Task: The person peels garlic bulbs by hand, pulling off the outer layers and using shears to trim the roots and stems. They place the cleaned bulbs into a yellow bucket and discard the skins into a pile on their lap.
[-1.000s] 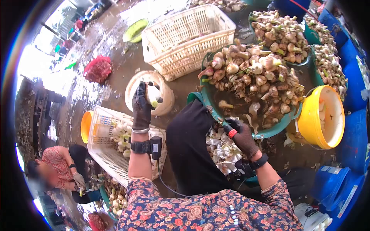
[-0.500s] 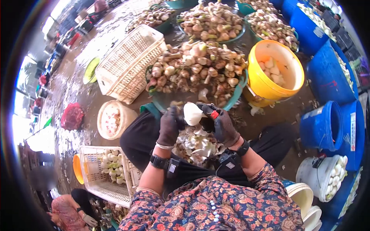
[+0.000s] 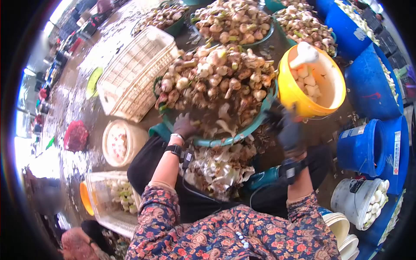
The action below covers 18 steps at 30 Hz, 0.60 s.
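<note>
My right hand (image 3: 286,128), in a dark glove, is smeared by motion between the green basin and the yellow bucket (image 3: 299,104); a reddish blur shows by its fingers, and I cannot tell what it holds. A peeled white garlic bulb (image 3: 304,54) overlaps the bucket's far inner wall, above other peeled bulbs (image 3: 308,84). My left hand (image 3: 185,126), gloved too, reaches over the near left of the green basin (image 3: 234,139) with fingers apart. Unpeeled garlic bulbs (image 3: 216,76) are heaped in that basin. Garlic skins (image 3: 221,169) lie in a pile between my legs.
White plastic crates (image 3: 136,71) stand at the far left, near a cream bucket (image 3: 116,143). More heaped basins of garlic (image 3: 234,21) are behind. Blue bins (image 3: 370,82) and a blue bucket (image 3: 362,147) line the right. Another person (image 3: 80,242) is at lower left.
The peeled bulb has left my hands and is now over the yellow bucket. My right hand has moved right toward the bucket; my left hand has moved slightly left, to the basin's edge.
</note>
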Available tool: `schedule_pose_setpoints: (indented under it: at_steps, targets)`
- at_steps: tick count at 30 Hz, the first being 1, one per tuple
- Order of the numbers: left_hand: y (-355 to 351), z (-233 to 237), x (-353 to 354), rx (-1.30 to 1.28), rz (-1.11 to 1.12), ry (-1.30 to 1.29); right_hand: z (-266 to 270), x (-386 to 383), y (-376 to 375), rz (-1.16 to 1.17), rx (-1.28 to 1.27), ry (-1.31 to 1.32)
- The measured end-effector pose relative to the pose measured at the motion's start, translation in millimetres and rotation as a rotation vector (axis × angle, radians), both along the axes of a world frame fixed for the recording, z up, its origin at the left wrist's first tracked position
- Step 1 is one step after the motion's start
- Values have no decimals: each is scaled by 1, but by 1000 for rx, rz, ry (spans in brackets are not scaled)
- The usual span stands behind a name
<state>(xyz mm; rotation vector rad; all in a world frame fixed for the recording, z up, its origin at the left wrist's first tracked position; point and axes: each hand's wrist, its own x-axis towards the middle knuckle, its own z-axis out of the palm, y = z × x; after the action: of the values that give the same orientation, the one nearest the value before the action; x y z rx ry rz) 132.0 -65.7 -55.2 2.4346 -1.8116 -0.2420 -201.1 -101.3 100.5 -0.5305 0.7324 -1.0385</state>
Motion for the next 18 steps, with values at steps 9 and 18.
schedule_pose_setpoints:
  at_steps: [9, 18]
  targets:
    - [0, -3, -64, 273, 9, 1357, -140, 48, 33, 232, -142, 743]
    - [48, 83, -120, -185, -364, 628, -116, 56, 55, 117, -611, 1160]
